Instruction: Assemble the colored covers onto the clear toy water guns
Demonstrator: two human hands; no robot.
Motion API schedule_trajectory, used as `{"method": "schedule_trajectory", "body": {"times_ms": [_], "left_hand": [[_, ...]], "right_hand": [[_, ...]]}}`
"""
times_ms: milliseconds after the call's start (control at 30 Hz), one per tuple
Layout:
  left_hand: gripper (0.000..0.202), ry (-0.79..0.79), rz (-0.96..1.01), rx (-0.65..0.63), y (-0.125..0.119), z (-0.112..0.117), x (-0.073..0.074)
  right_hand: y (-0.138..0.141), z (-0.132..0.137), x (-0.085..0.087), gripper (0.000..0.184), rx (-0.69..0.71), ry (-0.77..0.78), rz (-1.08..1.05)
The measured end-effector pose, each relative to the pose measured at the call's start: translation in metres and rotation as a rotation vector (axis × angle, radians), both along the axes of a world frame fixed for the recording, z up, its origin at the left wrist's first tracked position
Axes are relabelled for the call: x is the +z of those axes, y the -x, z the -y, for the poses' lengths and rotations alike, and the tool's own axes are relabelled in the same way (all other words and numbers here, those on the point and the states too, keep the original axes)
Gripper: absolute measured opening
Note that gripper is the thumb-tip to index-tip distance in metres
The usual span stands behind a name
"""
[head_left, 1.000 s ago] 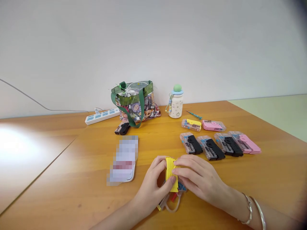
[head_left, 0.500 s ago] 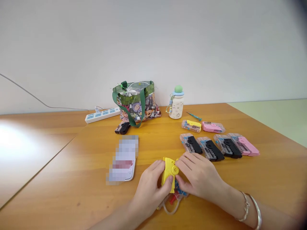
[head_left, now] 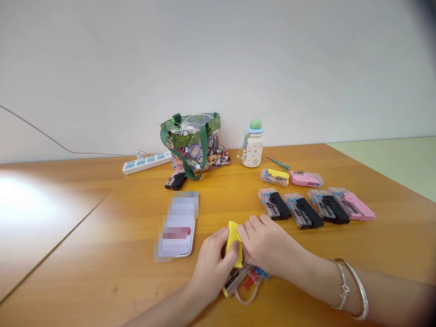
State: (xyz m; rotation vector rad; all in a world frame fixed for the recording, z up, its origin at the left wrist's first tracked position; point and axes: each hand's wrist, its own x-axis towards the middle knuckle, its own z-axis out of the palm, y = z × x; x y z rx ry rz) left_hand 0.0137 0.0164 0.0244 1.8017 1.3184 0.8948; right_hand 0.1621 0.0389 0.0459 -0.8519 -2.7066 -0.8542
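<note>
Both my hands hold a small yellow toy water gun [head_left: 233, 239] just above the wooden table [head_left: 102, 254]. My left hand [head_left: 213, 265] grips its lower part with closed fingers. My right hand [head_left: 264, 245] pinches its upper right side, two bangles on that wrist. Under the hands lies an opened clear package [head_left: 243, 281] with red and blue parts and a printed label.
Several packaged toy guns lie to the right: black ones [head_left: 303, 211], pink ones [head_left: 357, 205] and a yellow one [head_left: 275, 176]. A phone [head_left: 177, 227] lies left of my hands. At the back stand a printed tote bag [head_left: 194, 143], a small bottle [head_left: 254, 144], a power strip [head_left: 147, 162] and a black gun [head_left: 175, 180].
The yellow gun has turned in my hands and shifted slightly left. My right hand has closed further over its top; both hands moved a little left.
</note>
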Motion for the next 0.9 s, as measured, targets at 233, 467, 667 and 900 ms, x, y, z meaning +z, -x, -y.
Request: {"method": "schedule_trajectory", "body": {"times_ms": [233, 467, 667, 900], "left_hand": [[0.029, -0.011, 0.042, -0.006, 0.002, 0.001, -0.001], [0.036, 0.02, 0.034, -0.048, 0.003, 0.001, -0.002], [0.031, 0.056, 0.05, -0.041, 0.003, 0.001, 0.0], [0.03, 0.053, 0.075, -0.036, 0.002, 0.001, 0.001]], "right_hand": [[0.002, -0.007, 0.01, 0.011, 0.049, 0.051, 0.063], [-0.023, -0.016, 0.011, 0.024, 0.013, 0.325, -0.322], [-0.061, -0.017, -0.012, 0.024, -0.016, 0.312, -0.399], [-0.07, -0.021, -0.021, 0.028, -0.096, 0.256, -0.306]]}}
